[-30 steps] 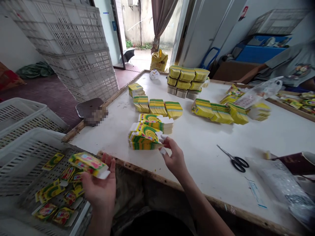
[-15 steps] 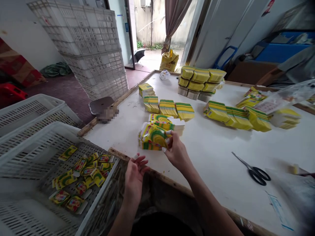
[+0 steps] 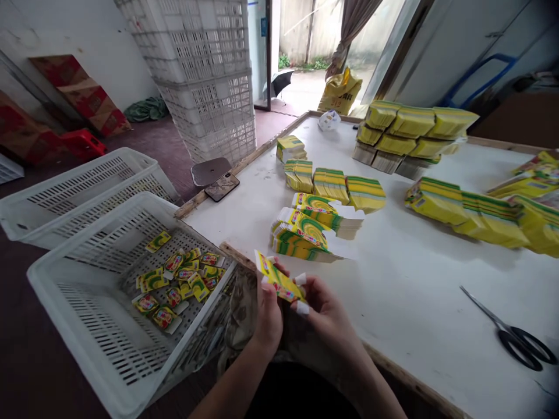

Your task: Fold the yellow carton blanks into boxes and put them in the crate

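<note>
Between my two hands, above the table's near edge, is a small yellow and green printed carton. My left hand grips its left side, thumb in front and fingers behind. At its right end my right hand pinches it; white wraps cover the thumb and a fingertip. Just beyond lies a stack of flat cartons in the same print, with white flaps sticking out to the right. A second stack sits right behind it.
To the left, a white plastic crate holds several small cartons. A phone lies at the table's left edge. Black-handled scissors lie at right. More carton bundles line the white table; a taller pile stands behind.
My right hand has brought a carton from the front stack toward me, and my left hand has closed on it too. The view has swung left.
</note>
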{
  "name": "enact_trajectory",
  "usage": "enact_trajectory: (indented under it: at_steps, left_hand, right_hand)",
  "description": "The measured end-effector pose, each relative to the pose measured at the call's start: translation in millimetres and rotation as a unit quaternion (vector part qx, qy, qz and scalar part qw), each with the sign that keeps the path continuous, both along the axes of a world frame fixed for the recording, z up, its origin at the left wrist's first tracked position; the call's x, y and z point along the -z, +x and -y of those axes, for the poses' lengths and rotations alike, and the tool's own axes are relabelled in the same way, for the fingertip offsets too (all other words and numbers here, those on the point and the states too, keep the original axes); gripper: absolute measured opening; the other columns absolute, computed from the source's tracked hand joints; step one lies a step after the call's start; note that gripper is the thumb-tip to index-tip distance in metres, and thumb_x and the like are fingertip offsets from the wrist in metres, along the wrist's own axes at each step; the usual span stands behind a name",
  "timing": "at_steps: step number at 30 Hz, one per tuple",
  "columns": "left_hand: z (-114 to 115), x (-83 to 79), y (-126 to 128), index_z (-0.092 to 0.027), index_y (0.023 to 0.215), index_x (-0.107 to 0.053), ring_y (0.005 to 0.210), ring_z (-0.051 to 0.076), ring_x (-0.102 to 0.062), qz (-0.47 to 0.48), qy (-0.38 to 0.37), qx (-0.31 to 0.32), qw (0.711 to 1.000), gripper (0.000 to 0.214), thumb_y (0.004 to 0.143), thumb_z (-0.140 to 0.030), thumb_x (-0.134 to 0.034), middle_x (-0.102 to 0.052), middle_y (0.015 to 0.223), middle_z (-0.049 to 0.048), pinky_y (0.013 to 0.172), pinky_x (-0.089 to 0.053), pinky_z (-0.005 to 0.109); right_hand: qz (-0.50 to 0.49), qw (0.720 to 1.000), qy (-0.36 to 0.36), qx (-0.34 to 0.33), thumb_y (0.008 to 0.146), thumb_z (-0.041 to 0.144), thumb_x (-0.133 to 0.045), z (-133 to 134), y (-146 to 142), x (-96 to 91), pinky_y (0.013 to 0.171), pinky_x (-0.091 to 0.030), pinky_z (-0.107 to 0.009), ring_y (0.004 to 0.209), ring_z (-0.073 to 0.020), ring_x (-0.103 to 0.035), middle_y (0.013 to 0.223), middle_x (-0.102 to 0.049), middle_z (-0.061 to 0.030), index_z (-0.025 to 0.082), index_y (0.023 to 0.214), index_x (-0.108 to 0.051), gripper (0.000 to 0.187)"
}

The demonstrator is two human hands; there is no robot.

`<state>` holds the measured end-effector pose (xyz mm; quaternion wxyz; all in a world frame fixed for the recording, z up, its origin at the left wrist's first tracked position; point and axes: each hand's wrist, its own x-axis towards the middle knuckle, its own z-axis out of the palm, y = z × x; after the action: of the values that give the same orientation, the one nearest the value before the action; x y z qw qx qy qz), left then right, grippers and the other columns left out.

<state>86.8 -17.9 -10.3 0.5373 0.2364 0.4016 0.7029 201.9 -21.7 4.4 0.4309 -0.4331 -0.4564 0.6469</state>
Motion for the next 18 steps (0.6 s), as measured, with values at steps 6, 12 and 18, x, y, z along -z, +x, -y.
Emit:
enact_trajectory:
  at_steps: [6, 12, 18]
  left_hand:
    - [6, 7.9, -8, -0.022, 0.09, -0.072, 0.077, 0.014, -0.064, -0.087, 0.018, -0.005, 0.996, 0.02, 0.083, -0.041, -0.068, -0.074, 0.085, -0.0003, 0.077, -0.051, 0.026]
    - [-3, -13.3, -52, -0.018, 0.107, -0.073, 0.103, 0.027, -0.066, -0.117, 0.033, 0.094, 0.988, 0.064, 0.073, -0.071, -0.06, -0.073, 0.114, 0.0113, 0.09, -0.051, 0.036]
    - [0, -25.0, -64, -0.026, 0.138, -0.052, 0.124, 0.038, -0.054, -0.373, 0.009, 0.261, 0.891, 0.105, 0.044, -0.058, -0.088, -0.06, 0.136, 0.0141, 0.104, -0.041, 0.045]
  right_hand:
    - [0.04, 0.998, 0.043, 0.016, 0.082, 0.04, -0.069, -3, 17, -5.9, 0.068, -0.047, -0.025, 0.073, -0.015, -0.057, 0.077, -0.062, 0.0006, 0.02, 0.084, -0.062, 0.022]
    - [0.269, 0.919, 0.288, 0.031, 0.092, 0.019, -0.054, -7, 40, -5.0, 0.068, -0.047, -0.03, 0.077, -0.0184, -0.058, 0.083, -0.064, -0.0035, 0.022, 0.09, -0.065, 0.012]
    - [0.426, 0.773, 0.456, -0.114, 0.093, 0.017, -0.057, -8, 50, -18.1, 0.076, -0.046, -0.037, 0.08, -0.0216, -0.057, 0.085, -0.07, -0.0034, 0.027, 0.099, -0.068, 0.016]
